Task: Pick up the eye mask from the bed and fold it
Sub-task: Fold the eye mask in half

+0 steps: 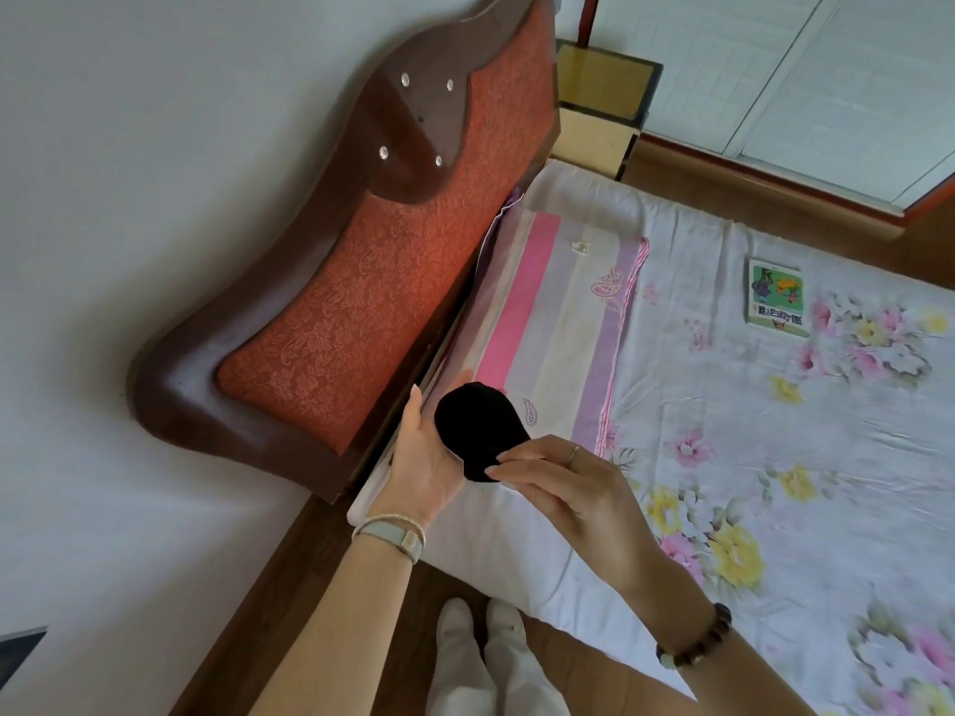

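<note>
The black eye mask (478, 428) is held up in the air over the near corner of the bed (749, 457), doubled into a rounded lobe with a thin white edge showing at its lower side. My left hand (429, 457) cups it from the left with the palm up and the fingers behind it. My right hand (563, 488) pinches its lower right edge between thumb and fingertips. Part of the mask is hidden behind my fingers.
A striped pink, cream and lilac pillow (558, 312) lies against the red padded headboard (362, 281). A small green book (776, 297) rests on the floral sheet. A yellow bedside cabinet (602, 100) stands beyond the bed. My feet (480, 643) are on the wooden floor.
</note>
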### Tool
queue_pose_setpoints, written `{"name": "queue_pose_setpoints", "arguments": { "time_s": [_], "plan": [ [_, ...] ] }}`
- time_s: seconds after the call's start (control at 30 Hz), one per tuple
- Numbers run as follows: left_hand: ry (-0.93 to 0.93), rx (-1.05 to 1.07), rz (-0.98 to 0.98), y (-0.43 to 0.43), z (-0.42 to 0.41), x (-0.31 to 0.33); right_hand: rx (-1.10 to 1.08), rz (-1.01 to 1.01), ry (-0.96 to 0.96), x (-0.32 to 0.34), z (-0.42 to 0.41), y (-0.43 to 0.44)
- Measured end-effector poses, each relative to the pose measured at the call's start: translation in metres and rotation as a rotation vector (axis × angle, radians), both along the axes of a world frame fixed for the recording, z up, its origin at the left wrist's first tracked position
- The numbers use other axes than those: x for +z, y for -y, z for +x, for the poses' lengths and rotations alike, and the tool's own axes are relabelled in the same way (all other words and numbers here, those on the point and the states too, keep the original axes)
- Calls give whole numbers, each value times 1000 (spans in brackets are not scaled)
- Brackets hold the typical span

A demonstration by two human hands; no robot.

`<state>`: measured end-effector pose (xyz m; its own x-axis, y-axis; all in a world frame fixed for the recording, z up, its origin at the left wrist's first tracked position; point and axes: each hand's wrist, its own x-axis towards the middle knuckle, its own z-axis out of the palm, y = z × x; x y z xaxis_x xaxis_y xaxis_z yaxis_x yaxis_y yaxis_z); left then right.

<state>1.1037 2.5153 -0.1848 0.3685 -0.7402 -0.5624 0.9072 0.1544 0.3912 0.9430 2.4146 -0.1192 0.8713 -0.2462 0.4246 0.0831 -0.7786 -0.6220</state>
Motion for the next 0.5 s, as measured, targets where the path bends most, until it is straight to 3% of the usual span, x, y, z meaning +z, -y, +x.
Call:
{"name": "queue_pose_setpoints", "arguments": {
  "time_s": [0.23,0.5],
  "plan": [
    [21,-75,-48,10,-14,4,-28,80,14,14,33,25],
    [25,-147,-3,9,-25,7,-77,190,-158,-1,51,40]
  ]
}}
